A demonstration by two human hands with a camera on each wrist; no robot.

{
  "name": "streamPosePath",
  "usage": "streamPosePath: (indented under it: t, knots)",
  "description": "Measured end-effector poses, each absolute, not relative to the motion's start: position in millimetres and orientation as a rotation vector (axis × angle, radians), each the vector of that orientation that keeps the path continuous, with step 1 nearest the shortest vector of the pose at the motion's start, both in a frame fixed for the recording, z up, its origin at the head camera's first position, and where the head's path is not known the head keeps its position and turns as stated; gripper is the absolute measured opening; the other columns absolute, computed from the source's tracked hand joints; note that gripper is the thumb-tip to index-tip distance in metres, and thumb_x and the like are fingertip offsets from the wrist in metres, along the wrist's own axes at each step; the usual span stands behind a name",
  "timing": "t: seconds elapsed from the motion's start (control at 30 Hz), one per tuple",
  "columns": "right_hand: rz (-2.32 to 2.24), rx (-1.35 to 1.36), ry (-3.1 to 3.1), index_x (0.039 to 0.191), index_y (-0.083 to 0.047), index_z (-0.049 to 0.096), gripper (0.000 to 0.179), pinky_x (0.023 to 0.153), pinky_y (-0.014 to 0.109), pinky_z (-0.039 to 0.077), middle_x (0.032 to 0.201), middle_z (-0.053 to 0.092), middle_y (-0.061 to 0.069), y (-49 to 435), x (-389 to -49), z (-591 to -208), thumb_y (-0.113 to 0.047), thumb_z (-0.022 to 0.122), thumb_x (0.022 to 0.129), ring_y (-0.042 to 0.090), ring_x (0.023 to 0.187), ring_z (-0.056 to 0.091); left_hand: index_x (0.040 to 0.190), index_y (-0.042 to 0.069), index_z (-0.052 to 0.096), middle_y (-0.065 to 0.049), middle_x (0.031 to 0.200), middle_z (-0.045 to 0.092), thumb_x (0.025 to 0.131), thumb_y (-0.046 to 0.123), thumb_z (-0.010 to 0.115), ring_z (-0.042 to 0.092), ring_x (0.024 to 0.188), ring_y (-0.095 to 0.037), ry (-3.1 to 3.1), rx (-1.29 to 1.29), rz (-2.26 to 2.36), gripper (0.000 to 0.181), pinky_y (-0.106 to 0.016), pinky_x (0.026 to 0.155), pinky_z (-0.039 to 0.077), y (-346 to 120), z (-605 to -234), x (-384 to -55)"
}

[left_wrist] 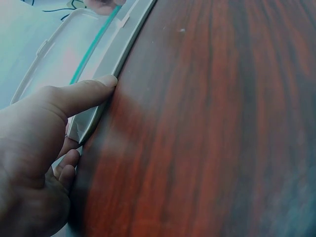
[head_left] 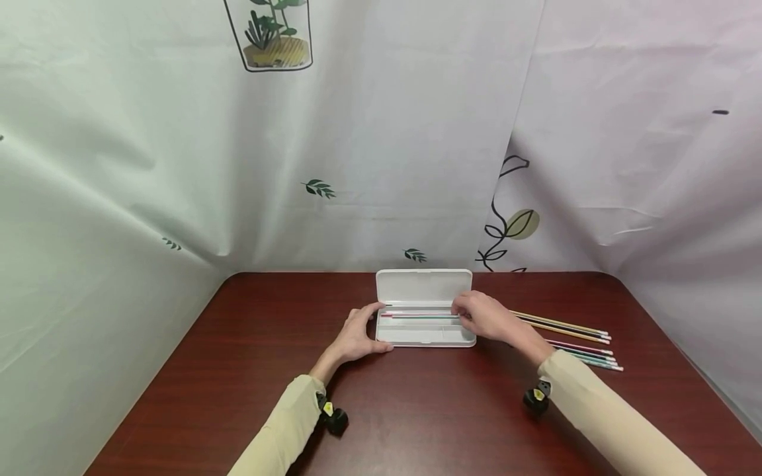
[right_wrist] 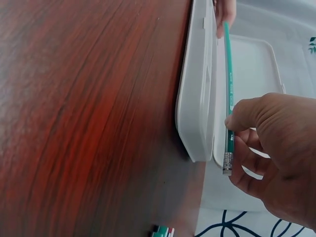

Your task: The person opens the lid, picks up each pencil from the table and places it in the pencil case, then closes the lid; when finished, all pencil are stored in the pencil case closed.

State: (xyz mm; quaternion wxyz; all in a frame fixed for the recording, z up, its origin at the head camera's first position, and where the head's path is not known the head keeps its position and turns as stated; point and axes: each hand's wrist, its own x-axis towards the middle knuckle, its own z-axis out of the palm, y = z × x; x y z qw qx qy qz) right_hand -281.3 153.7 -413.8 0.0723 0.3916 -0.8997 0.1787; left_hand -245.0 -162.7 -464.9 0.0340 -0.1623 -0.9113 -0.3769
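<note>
A white pencil case lies on the table with its lid raised at the back. My left hand grips the left end of the case, thumb on the front rim and the other fingers round the end. At the right end, my right hand pinches a green pencil between thumb and fingers, close to its metal-ended tail. The pencil stretches lengthwise over the case. Other thin pencils lie along the back of the tray, partly covered by the right hand in the head view.
To the right, yellow and black pencils lie in one group. Nearer me is a second group of red, dark and green pencils, partly behind the right forearm. A white printed curtain hangs behind the brown table.
</note>
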Motion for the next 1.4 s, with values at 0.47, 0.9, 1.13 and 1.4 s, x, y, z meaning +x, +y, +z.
streamPosePath:
  t: [0.47, 0.9, 1.13, 1.4]
  knots:
    - [0.538, 1.216, -2.711, 0.087, -0.007, 0.069, 0.016, 0.065, 0.032, 0.049, 0.086, 0.059, -0.001, 141.1, -285.1, -418.4, 0.007, 0.069, 0.081, 0.014, 0.073, 0.054, 0.144, 0.011, 0.05, -0.01, 0.121, 0.056, 0.068, 0.026, 0.092, 0.045, 0.113, -0.027, -2.8, -0.505, -1.161, 0.088, -0.047, 0.095, 0.039, -163.0, -468.5, -246.2]
    - [0.533, 1.225, -2.721, 0.088, -0.006, 0.069, 0.016, 0.068, 0.033, 0.05, 0.085, 0.06, -0.001, 133.4, -287.3, -420.7, 0.008, 0.067, 0.081, 0.014, 0.074, 0.055, 0.144, 0.011, 0.051, -0.01, 0.12, 0.056, 0.067, 0.027, 0.092, 0.045, 0.113, -0.028, -2.787, -0.528, -1.154, 0.088, -0.047, 0.096, 0.039, -163.8, -468.5, -246.5]
    - [0.532, 1.242, -2.719, 0.087, -0.007, 0.069, 0.015, 0.069, 0.034, 0.049, 0.085, 0.059, -0.001, 130.3, -288.4, -423.1, 0.007, 0.068, 0.081, 0.014, 0.074, 0.054, 0.143, 0.011, 0.051, -0.009, 0.12, 0.057, 0.068, 0.027, 0.092, 0.045, 0.113, -0.027, -2.788, -0.521, -1.145, 0.087, -0.047, 0.095, 0.04, -163.3, -469.1, -245.9]
    - [0.602, 1.234, -2.664, 0.087, -0.005, 0.07, 0.014, 0.069, 0.034, 0.049, 0.084, 0.062, 0.002, 137.7, -287.6, -423.2, 0.008, 0.065, 0.082, 0.015, 0.074, 0.054, 0.141, 0.008, 0.052, -0.01, 0.116, 0.058, 0.067, 0.027, 0.091, 0.046, 0.109, -0.028, -2.739, -0.566, -1.108, 0.086, -0.046, 0.092, 0.041, -163.5, -469.6, -245.0]
